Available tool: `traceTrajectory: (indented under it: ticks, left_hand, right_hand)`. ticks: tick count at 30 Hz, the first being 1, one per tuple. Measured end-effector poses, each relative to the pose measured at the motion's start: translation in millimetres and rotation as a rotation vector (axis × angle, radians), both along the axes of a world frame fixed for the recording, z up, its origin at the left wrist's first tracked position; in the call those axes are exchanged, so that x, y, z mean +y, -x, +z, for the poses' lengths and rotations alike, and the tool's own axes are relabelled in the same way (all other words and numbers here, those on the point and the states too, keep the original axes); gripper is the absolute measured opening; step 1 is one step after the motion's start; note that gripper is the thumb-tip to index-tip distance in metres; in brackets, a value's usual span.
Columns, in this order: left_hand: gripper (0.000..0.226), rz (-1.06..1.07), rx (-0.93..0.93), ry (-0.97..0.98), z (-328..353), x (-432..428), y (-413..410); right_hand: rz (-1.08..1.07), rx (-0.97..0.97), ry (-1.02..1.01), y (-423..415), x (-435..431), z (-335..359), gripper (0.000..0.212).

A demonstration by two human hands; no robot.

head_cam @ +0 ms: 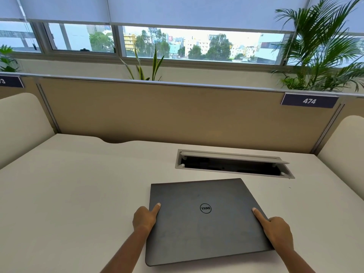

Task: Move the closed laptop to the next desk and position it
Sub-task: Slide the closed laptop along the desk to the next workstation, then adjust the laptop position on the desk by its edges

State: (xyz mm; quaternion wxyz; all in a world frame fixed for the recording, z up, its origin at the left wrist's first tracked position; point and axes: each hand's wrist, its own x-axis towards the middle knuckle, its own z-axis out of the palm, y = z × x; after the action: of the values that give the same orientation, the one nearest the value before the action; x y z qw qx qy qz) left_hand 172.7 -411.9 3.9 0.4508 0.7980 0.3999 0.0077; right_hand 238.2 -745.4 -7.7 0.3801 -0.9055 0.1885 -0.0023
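Note:
A closed dark grey laptop [204, 221] with a round logo on its lid lies flat on the white desk [78, 194], slightly right of centre and near the front edge. My left hand [144, 216] grips its left edge, thumb lying on the lid and the other fingers hidden at the side. My right hand [275, 229] grips its right edge the same way, thumb stretched over the lid. Both forearms reach in from the bottom of the view.
An open cable hatch [234, 164] with a raised grey flap sits in the desk just behind the laptop. A beige partition [177, 115] with a label reading 474 [309, 101] closes the back. Cream side dividers stand left and right. Plants and windows lie beyond.

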Motion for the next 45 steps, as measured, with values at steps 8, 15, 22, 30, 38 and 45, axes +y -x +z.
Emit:
traceTrajectory:
  ticks: [8,15,22,30,38,45]
  left_hand:
    - [0.049,-0.002,0.058,0.037,7,1,-1]
    - [0.050,0.024,0.066,0.073,5,-2,1]
    - [0.046,0.087,-0.020,0.104,0,-6,8]
    - [0.016,0.120,-0.161,0.153,-4,-13,22]
    - [0.028,0.020,-0.296,0.015,-12,-29,60]
    - [0.040,-0.111,-0.426,-0.213,-33,-43,103]
  right_hand:
    - [-0.012,-0.009,-0.054,1,-1,-4,0.064]
    - [-0.015,-0.051,-0.097,2,-4,-9,0.055]
    - [-0.035,-0.055,-0.137,7,-7,-13,0.045]
    - [-0.027,-0.072,-0.139,13,-11,-10,0.042]
    - [0.022,-0.178,-0.132,52,-12,-10,0.021]
    - [0.006,-0.344,-0.120,86,-11,-27,0.021]
